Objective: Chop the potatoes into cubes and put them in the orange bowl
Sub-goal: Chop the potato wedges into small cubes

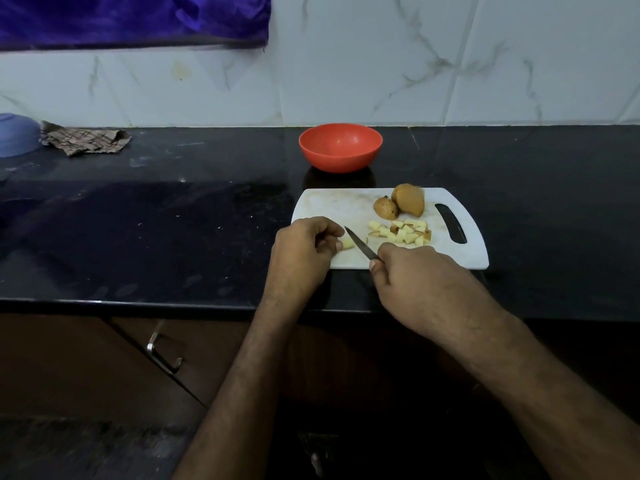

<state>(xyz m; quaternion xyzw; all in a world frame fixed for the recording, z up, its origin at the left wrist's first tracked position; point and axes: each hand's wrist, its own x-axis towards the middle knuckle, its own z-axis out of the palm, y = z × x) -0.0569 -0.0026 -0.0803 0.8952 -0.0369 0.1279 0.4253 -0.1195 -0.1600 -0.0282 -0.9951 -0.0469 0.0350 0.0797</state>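
A white cutting board (332,204) lies on the black counter. Two uncut brown potatoes (408,199) sit at its far side. A heap of several pale potato cubes (403,232) lies in the board's middle. My left hand (304,249) pinches a small potato piece (347,244) at the board's near left edge. My right hand (412,271) grips a knife (360,245), whose blade points up-left and rests beside that piece. The orange bowl (341,147) stands behind the board near the wall, with nothing visible inside.
A crumpled checked cloth (85,142) and a blue bowl (15,135) lie at the far left of the counter (173,220). A marble-tiled wall backs it. A drawer handle (162,353) sits below the counter's front edge.
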